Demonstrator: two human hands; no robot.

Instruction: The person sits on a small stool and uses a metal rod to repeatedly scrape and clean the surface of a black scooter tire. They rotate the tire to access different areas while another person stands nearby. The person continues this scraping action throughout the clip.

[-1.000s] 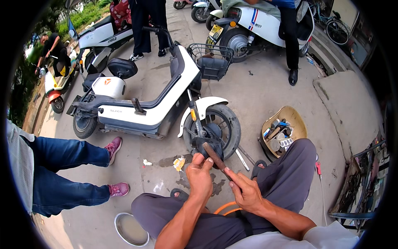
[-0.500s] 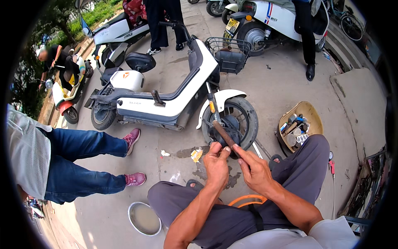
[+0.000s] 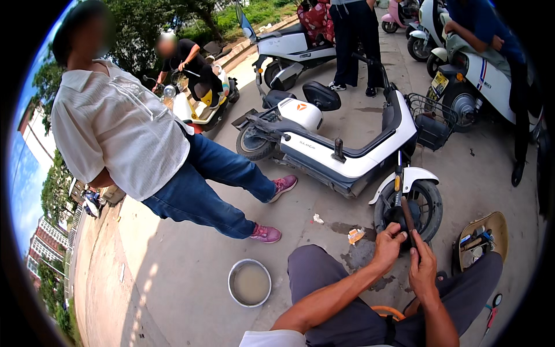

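A long, narrow, rusty-brown bar (image 3: 408, 217) slants up from my right hand (image 3: 423, 265), whose fingers are closed along its lower end. Just to its left, my left hand (image 3: 389, 246) pinches what looks like a black rubber inner tube (image 3: 396, 216); my fingers hide part of it. Both hands are close together above my knees, in front of the front wheel (image 3: 430, 202) of a white electric scooter (image 3: 370, 165). The bar's upper end overlaps the wheel and fork in view. Its exact kind is hard to make out.
A metal basin (image 3: 250, 282) of cloudy water stands left of my knee. At right, a tan tool bin (image 3: 491, 231) holds several tools and cans; a red-handled gauge (image 3: 493, 312) lies nearer. A person in jeans (image 3: 208, 179) stands at left. Crumpled orange-white litter (image 3: 355, 236) lies ahead.
My view has swung left, so the scene sits further right and the standing person shows more fully. The brown bar now points more upright. Both hands keep their grip.
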